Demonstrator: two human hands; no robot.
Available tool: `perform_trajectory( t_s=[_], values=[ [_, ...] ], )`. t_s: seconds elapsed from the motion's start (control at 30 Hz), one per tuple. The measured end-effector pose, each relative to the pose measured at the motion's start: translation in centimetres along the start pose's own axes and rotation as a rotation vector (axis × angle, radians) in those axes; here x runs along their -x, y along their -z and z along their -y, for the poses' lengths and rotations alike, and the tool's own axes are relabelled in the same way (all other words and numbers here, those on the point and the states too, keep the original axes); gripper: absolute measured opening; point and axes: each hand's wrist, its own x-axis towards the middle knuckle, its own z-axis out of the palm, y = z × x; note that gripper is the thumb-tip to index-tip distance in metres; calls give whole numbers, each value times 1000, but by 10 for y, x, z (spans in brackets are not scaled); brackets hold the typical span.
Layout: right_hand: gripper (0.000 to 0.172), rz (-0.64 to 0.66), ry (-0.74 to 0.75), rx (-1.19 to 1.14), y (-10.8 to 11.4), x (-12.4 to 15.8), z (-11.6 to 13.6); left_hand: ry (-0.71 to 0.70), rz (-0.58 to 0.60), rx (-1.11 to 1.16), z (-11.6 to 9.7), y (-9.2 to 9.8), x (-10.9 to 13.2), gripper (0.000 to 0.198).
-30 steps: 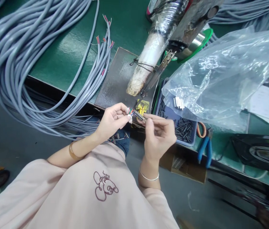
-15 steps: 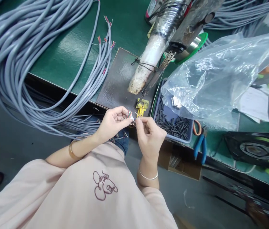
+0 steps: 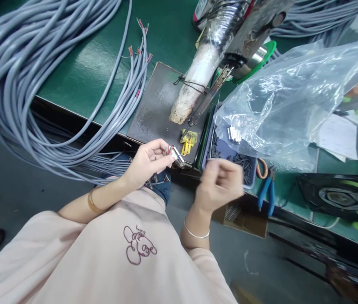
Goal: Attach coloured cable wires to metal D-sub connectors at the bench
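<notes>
My left hand (image 3: 153,162) is closed in a pinch on a small metal-shelled connector (image 3: 178,158). Red, green and white wires show between the fingertips and the connector. My right hand (image 3: 221,183) is apart from it, over the near edge of a blue tray (image 3: 251,179) of short black tubes (image 3: 244,162). Its fingers are curled with the thumb against them, smeared by motion; what they hold, if anything, cannot be made out. Just beyond the connector, a yellow clip-like holder (image 3: 188,141) sits on a dark board (image 3: 153,105).
Grey cables (image 3: 17,80) hang coiled at the left, stripped ends on the green table. A wrapped white rod (image 3: 187,95) reaches over the board. Right lie a clear plastic bag (image 3: 280,105), blue-handled pliers (image 3: 266,194) and a black fan (image 3: 340,198). Beneath stands a cardboard box (image 3: 251,221).
My right hand has moved right, away from the connector to the tray. The connector now shows more fully in my left hand, which stays in nearly the same place.
</notes>
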Motion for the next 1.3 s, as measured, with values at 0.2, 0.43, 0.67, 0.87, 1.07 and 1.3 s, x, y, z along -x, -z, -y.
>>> perform_trajectory(
  t_s=[0.2,0.43,0.67,0.87,1.07,1.3],
  values=[
    [8,-116,-62,-205,3,6,2,-21,53,61,-7,3,-1,30],
    [7,209,-118,-249,-15,20,3,-17,104,23,-6,3,-1,28],
    [13,69,108,-77,-24,17,-3,-143,-53,-173,1,2,-6,25],
    [7,152,-52,-160,-25,15,-4,-216,-122,-204,5,1,-14,25],
    [13,199,27,-139,-24,6,-4,-314,-160,-245,3,-4,-23,20],
    [14,201,68,-121,-24,-3,-5,-348,-218,-315,3,-7,-30,21]
  ],
)
